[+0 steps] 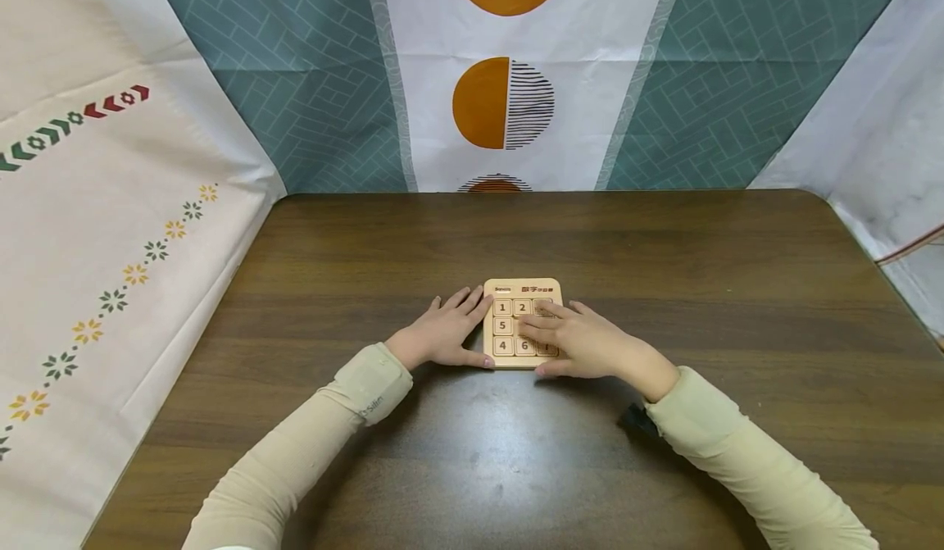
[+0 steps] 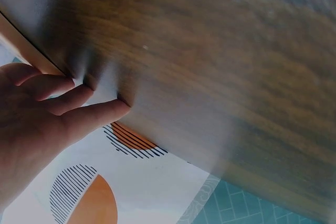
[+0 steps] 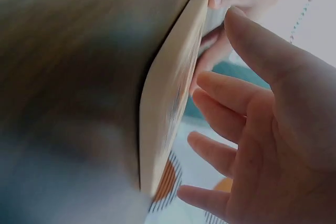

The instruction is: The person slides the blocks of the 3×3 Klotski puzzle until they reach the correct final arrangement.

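Note:
A square wooden number puzzle board (image 1: pixel 525 283) lies flat on the table, holding tiles (image 1: pixel 502 326) with printed digits such as 1, 2, 5, 4 and 6. My left hand (image 1: pixel 447 335) rests at its left edge, fingers spread and the thumb at the near left corner. Over the right part of the board hovers or rests my right hand (image 1: pixel 590 345), its fingers loosely extended and covering several tiles. In the right wrist view, the fingers of the right hand (image 3: pixel 262 124) appear slightly apart from the board's face (image 3: pixel 176 85). Neither hand grips anything.
The brown wooden table (image 1: pixel 354 247) has a patterned curtain (image 1: pixel 324 124) behind its far edge. A pale cloth (image 1: pixel 147 304) hangs along the left side. Something small and dark (image 1: pixel 637 420) shows beside the right wrist.

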{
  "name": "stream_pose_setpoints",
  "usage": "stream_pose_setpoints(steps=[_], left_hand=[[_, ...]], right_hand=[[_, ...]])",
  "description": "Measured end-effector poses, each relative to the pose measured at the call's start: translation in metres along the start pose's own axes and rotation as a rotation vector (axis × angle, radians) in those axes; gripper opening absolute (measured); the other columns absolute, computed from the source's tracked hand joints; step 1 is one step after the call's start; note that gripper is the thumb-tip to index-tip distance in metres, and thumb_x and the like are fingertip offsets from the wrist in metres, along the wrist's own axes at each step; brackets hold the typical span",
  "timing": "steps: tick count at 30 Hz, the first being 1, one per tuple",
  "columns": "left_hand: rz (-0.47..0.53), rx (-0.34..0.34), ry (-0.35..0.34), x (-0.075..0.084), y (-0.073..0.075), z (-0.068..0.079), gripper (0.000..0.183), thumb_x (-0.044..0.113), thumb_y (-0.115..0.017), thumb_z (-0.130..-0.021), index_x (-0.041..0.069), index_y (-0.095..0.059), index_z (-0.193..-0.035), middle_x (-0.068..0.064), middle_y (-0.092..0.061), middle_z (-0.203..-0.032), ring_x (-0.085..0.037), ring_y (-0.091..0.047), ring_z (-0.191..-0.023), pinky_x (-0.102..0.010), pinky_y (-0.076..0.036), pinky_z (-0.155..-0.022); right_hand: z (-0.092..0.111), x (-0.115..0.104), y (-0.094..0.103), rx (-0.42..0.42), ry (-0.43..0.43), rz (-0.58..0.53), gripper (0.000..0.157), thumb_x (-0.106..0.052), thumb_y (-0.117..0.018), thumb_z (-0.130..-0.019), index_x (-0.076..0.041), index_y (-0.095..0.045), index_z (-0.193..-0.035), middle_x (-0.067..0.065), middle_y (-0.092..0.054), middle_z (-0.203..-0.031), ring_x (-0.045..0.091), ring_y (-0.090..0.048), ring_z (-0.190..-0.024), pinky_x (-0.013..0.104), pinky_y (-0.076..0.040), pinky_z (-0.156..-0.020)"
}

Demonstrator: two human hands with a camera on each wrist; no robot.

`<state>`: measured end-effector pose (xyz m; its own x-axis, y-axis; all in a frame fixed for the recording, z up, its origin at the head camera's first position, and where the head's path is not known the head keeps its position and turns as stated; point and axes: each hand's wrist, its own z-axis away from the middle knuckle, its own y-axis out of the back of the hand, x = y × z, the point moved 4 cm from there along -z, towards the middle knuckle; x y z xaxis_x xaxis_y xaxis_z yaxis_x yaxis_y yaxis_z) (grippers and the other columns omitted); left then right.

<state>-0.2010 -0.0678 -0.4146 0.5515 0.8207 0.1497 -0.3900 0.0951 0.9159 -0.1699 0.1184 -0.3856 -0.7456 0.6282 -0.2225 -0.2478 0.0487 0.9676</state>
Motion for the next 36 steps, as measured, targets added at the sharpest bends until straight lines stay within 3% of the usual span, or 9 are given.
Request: stream_pose_setpoints(steps=[15,23,36], left_hand=[[0.005,-0.012,0.004,0.0,0.002,0.002,0.1,0.068,-0.05,-0.077,0.012,-0.005,-0.148,-0.009,0.003,-0.152,-0.028,-0.004,-0.138,-0.058,-0.018,-0.101],[0.013,0.0,-0.007,0.0,0.002,0.001,0.101,0.068,-0.051,-0.077,0.013,-0.006,-0.148,-0.01,0.002,-0.152,-0.028,-0.006,-0.138,-0.058,-0.018,-0.101],[0.003,0.003,0.001,0.001,0.003,0.002,0.101,0.069,-0.051,-0.076,0.013,-0.007,-0.148,-0.009,0.001,-0.152,-0.027,-0.006,-0.138,-0.057,-0.018,-0.101]], right_hand=[[-0.024,-0.01,-0.004,-0.077,0.035,0.015,0.067,-0.048,-0.058,-0.084,-0.011,-0.043,-0.137,0.004,-0.039,-0.141,0.032,-0.024,-0.133,0.059,-0.023,-0.098],[-0.014,-0.002,-0.001,-0.077,-0.001,-0.035,0.062,-0.045,-0.06,-0.084,-0.012,-0.048,-0.134,0.001,-0.041,-0.14,0.031,-0.025,-0.133,0.059,-0.023,-0.098],[-0.001,0.005,-0.001,-0.054,0.009,-0.036,0.059,-0.043,-0.06,-0.084,-0.009,-0.05,-0.132,0.004,-0.043,-0.138,0.034,-0.028,-0.131,0.061,-0.026,-0.095]])
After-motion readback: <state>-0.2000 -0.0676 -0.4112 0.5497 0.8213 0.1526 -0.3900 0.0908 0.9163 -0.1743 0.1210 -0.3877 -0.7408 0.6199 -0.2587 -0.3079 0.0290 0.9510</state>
